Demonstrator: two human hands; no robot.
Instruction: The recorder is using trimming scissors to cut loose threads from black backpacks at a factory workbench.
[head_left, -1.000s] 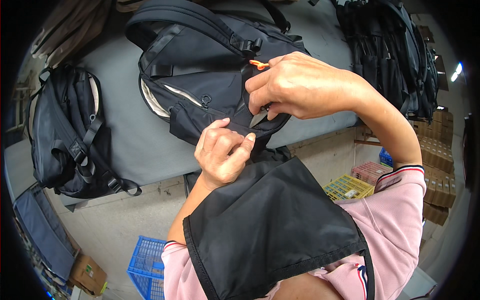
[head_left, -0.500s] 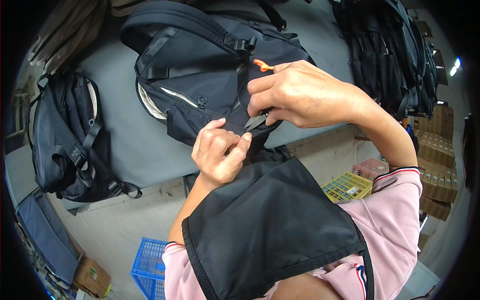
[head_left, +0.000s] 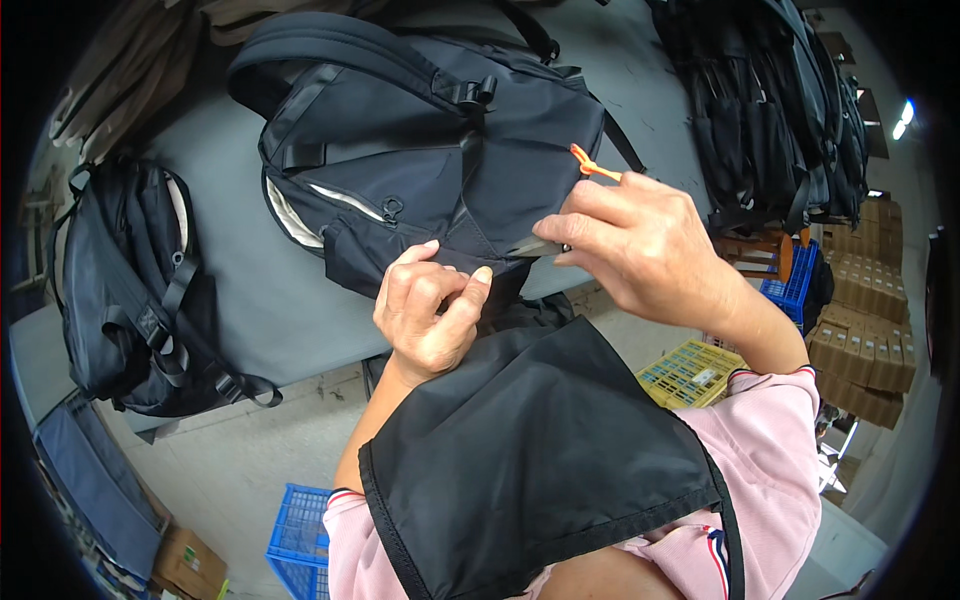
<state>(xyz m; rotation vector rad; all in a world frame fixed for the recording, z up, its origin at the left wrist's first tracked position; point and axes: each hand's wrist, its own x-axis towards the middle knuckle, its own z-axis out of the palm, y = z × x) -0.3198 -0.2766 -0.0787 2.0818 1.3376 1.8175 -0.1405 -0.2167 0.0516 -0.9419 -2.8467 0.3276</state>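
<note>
So there's a big grey table [head_left: 270, 310], and a black backpack [head_left: 410, 150] lies across the middle of it, straps up top, near side right by the person's black apron [head_left: 540, 460]. Another dark backpack [head_left: 120, 290] sits well off to the left. Left hand [head_left: 432, 308] is curled in tight, gripping fabric at the near edge. Right hand [head_left: 645, 240] has its fingers pinched around some metal snips [head_left: 532, 248], blades pointing left at that same edge, and a little orange loop [head_left: 592, 166] pokes out above the knuckles.
</note>
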